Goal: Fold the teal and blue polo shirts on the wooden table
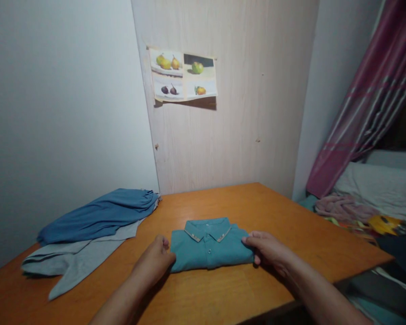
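Squaring the folded teal polo shirt (219, 255) at six o'clock on the table (206, 205) seems in hand, left hand (154, 260) at its nine, right hand (269, 248) at its three, fingers pinched nearly closed on its edges, the next move calling for even tension.

Our bare left arm (123, 295) is leaning up and inward, and our left hand (157, 258) is curling its fingers (162, 241), with the thumb (169, 258) pointing toward our other hand. Our bare right arm (320, 289) is leaning in from the other side, and our right hand (264, 248) is pinching, with its thumb on top and its fingers bending below. We are holding both hands apart and nearly level.
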Motion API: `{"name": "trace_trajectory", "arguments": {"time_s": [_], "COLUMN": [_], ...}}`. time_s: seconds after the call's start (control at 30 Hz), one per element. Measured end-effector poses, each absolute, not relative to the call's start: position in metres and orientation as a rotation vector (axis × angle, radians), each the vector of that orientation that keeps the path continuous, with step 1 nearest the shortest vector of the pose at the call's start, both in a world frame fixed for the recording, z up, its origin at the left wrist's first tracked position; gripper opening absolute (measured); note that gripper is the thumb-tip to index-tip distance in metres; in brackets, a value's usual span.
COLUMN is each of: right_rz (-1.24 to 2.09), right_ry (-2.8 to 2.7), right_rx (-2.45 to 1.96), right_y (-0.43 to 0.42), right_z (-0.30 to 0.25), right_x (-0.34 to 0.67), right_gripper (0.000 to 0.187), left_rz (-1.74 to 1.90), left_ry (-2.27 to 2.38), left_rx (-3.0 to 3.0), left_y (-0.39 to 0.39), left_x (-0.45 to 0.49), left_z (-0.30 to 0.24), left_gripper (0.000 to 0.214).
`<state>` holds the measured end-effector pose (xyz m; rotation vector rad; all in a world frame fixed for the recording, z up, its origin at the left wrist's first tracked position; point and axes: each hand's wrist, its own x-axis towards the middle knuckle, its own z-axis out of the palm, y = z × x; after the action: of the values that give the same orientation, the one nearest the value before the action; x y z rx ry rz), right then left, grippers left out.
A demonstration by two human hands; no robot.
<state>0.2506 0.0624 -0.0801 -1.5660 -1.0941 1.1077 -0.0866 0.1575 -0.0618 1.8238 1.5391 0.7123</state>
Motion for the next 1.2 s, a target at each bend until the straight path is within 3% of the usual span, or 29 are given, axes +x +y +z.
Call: {"name": "trace_trajectory", "arguments": {"time_s": [0.23,0.37,0.5,0.57,0.77,0.97,1.2], "right_rz": [0.838,0.815,0.760,0.754,0.609,0.668,0.486], "right_ry": [-1.043,-1.077,-1.089,-1.063,-0.990,-1.021,-1.093], "right_rx": [-1.587,-1.608,-1.550,-1.513,-1.516,-1.581,-1.691], "right_y": [0.084,0.096,0.107,0.113,0.119,0.122,0.131], "right_z": [-0.074,-0.076,-0.078,-0.081,-0.091,-0.093,-0.103], "right_x": [0.266,0.264,0.259,0.259,0.265,0.266,0.285], "right_gripper": [0.031,0.029,0.011,0.015,0.023,0.038,0.022], "left_rz": [0.961,0.906,0.649,0.522,0.385,0.382,0.517], "left_ry": [1.504,1.263,1.247,1.277,1.389,1.431,1.469], "left_rx": [2.509,2.635,2.676,2.658,2.627,2.638,2.461], "left_y": [0.155,0.156,0.155,0.153,0.146,0.142,0.152], "left_x": [-0.066,-0.047,-0.038,-0.038,-0.040,-0.039,-0.048], "left_z": [-0.040,-0.051,-0.071,-0.077,-0.079,-0.079,-0.081], "left_gripper": [0.017,0.038,0.067,0.072,0.077,0.077,0.079]}}
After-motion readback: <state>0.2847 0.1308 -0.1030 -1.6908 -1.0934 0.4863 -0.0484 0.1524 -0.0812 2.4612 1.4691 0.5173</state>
